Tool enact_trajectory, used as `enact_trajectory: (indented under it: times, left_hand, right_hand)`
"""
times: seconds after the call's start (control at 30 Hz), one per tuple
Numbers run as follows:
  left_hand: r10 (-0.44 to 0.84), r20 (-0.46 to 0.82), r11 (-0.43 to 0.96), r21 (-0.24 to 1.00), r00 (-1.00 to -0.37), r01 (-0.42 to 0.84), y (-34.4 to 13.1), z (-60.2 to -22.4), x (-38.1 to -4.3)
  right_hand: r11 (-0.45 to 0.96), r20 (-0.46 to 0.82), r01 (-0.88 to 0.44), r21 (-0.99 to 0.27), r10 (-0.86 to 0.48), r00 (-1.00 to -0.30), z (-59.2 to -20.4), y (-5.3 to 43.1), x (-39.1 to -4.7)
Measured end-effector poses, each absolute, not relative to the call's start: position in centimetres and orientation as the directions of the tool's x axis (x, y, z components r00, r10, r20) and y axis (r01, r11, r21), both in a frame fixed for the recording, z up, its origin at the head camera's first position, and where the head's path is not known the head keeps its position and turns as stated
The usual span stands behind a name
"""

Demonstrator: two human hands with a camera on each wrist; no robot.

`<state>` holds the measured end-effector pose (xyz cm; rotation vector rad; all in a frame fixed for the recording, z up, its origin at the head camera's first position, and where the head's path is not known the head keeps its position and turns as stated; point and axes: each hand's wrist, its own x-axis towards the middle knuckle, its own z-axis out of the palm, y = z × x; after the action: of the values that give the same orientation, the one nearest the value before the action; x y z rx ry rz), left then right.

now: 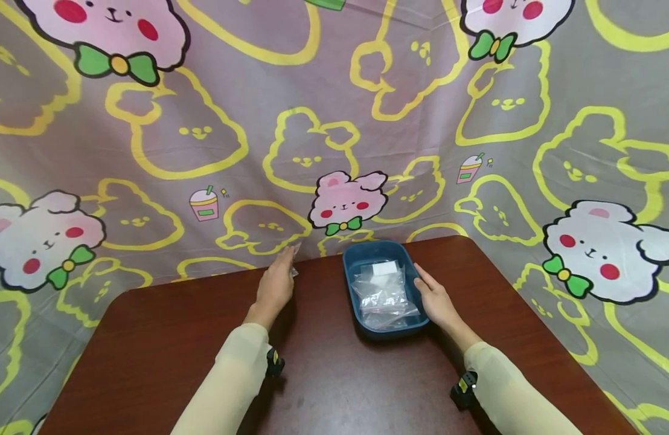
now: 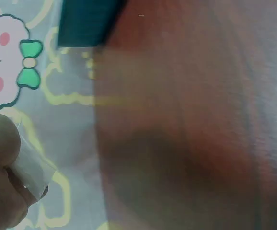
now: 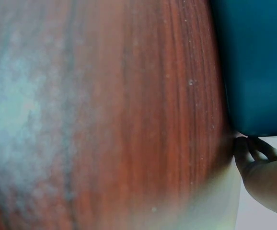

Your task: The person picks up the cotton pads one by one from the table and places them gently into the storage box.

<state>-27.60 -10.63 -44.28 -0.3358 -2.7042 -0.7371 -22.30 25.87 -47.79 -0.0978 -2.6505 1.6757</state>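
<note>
My left hand [image 1: 275, 289] is near the table's far edge, to the left of the bin. It pinches a small clear plastic bag [image 2: 33, 167] between thumb and fingers; the hand hides most of the bag in the head view. A dark blue plastic bin [image 1: 390, 331] stands on the table, right of centre. Inside it lie several clear zip bags [image 1: 380, 296], with a white piece [image 1: 385, 268] among them at the far end. My right hand [image 1: 436, 302] holds the bin's right side, thumb at the rim and fingers along the outer wall.
The dark brown wooden table [image 1: 323, 374] ends at a patterned cloth [image 1: 247, 163] that hangs close behind its far edge and along both sides. Each wrist wears a small black camera, one on the left sleeve [image 1: 233, 368] and one on the right sleeve [image 1: 516, 393].
</note>
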Motion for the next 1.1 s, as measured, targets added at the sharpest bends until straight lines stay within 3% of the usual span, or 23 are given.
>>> enact_trajectory:
  times: [0.5, 1.1]
  left_hand:
    - [0.107, 0.444, 0.807, 0.484, -0.89, 0.339, -11.1, -40.3, -27.4]
    - [0.102, 0.449, 0.815, 0.474, -0.888, 0.334, -10.7, -39.7, -27.3]
  right_hand:
    - [0.427, -0.034, 0.051, -0.903, 0.047, -0.998, -47.9, 25.9, -22.3]
    - [0.421, -0.028, 0.047, -0.906, 0.05, -0.998, -48.0, 25.8, -22.4]
